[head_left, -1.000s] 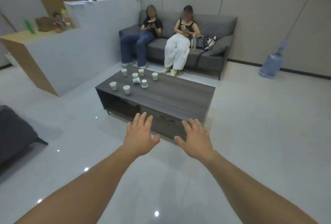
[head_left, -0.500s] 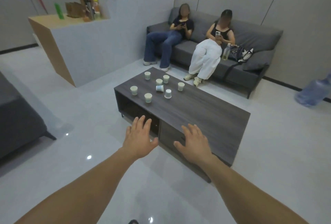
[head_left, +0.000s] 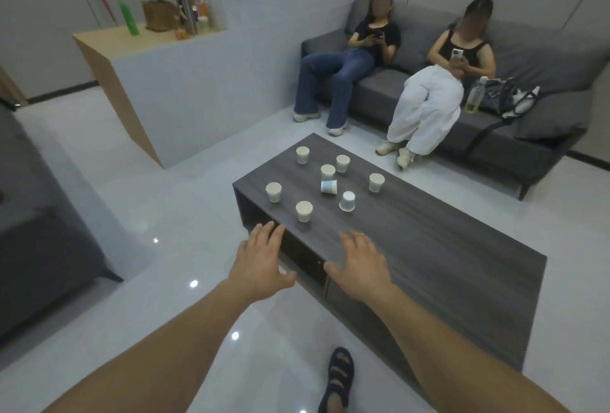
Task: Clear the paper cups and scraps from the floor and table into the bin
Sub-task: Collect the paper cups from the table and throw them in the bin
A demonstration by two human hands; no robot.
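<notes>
Several white paper cups stand on the left end of a dark wood coffee table (head_left: 445,247). The nearest upright cup (head_left: 304,211) is just beyond my hands. Another upright cup (head_left: 273,191) is near the table's left edge. One cup (head_left: 329,187) lies on its side and one cup (head_left: 347,201) stands upside down. My left hand (head_left: 262,260) hovers with spread fingers over the table's near-left corner, empty. My right hand (head_left: 361,262) hovers with spread fingers over the table's near edge, also empty. No bin is in view.
Two people sit on a grey sofa (head_left: 544,109) behind the table. A white counter (head_left: 198,82) with bottles stands at the left. A dark seat (head_left: 39,231) fills the left edge. My sandalled foot (head_left: 340,376) is on the glossy floor.
I have come closer to the table and the view has swung left. My hands, held out the same way, are now at the table's near edge by the cups.
</notes>
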